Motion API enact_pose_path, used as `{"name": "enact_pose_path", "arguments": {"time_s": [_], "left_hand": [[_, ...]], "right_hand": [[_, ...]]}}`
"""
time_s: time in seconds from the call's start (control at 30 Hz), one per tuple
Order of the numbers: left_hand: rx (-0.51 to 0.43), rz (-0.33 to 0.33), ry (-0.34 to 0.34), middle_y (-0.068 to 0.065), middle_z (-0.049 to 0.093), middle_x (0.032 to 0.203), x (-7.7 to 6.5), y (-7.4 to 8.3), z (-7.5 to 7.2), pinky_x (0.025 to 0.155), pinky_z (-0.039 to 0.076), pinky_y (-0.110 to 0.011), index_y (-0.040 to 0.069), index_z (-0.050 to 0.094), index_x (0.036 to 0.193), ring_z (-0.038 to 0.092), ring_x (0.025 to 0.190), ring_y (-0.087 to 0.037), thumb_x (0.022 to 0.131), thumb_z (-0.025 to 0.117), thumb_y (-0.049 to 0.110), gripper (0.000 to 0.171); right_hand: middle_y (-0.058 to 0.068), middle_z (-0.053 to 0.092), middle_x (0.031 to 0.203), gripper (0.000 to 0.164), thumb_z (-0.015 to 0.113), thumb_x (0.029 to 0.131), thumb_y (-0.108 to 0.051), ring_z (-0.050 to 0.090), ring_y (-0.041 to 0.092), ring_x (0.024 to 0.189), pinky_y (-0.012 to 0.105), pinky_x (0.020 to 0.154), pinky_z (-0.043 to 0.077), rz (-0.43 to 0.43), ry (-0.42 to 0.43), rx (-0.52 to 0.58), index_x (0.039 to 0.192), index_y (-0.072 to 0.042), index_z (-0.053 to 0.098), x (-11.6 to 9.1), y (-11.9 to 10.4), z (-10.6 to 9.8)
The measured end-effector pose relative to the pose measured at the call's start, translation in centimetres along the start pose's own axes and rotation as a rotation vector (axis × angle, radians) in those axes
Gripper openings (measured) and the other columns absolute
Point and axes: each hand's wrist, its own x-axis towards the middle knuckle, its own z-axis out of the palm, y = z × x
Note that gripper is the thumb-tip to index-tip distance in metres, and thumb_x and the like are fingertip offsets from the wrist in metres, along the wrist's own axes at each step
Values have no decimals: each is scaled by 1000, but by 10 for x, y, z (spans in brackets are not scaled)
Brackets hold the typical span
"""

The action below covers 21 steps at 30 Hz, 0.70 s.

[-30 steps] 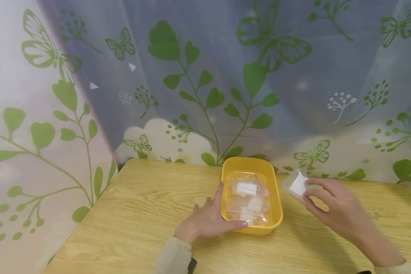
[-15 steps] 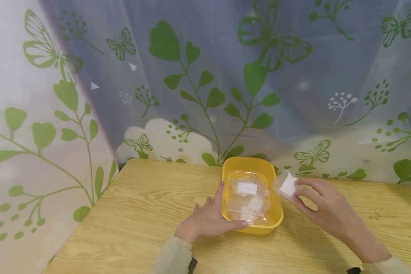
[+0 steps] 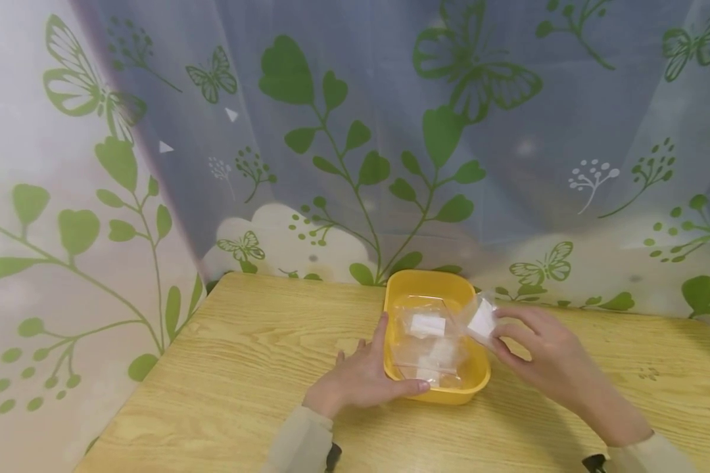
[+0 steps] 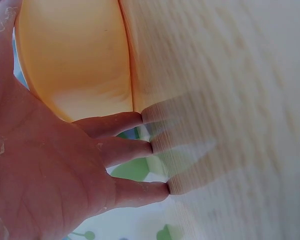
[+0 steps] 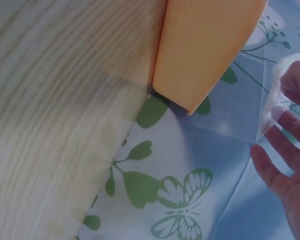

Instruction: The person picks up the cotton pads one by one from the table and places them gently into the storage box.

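Observation:
A yellow plastic box (image 3: 458,396) stands on the wooden table in the head view. My left hand (image 3: 355,382) rests against its near left corner, thumb along the front rim and index finger up the left side. The other fingers are spread straight, their tips at the tabletop in the left wrist view. Between thumb and fingers, my right hand (image 3: 553,351) pinches a small clear plastic bag (image 3: 481,320) with something white in it, held over the box's right rim. Several similar clear bags (image 3: 428,326) with white pieces lie inside the box.
The wood-grain table (image 3: 260,341) reaches back to a blue and white curtain (image 3: 509,164) printed with green leaves and butterflies. The box's far end is close to that curtain. A pale printed cloth (image 3: 65,164) hangs along the left side.
My right hand has moved left with the small plastic bag, from beside the box to over its right rim. The left hand and the box stay in place.

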Motion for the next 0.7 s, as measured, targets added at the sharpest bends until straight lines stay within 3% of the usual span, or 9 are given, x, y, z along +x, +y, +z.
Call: {"name": "enact_pose_path", "arguments": {"time_s": [0.13,0.57,0.7], "left_hand": [[14,-7,-1,-23,39,161,1,1,-1,122,11,-74,27,-15,164,28,153,-47,77,62,85,131],[26,-12,2,-23,43,159,0,1,-1,121,14,-74,26,-14,165,30,153,-46,76,62,85,131],[27,-9,2,-23,43,159,0,2,0,121,14,-74,25,-14,165,30,153,-46,77,62,85,131]], "right_hand": [[8,75,103,44,48,107,-42,70,28,91,21,93,51,-12,5,-4,84,-14,72,4,-1,3],[7,74,104,42,47,107,-41,69,29,95,18,99,47,-13,-34,37,82,-16,69,10,-6,13],[7,73,105,41,48,107,-41,69,28,95,27,91,52,-7,-63,39,83,-15,69,11,-9,14]]}}
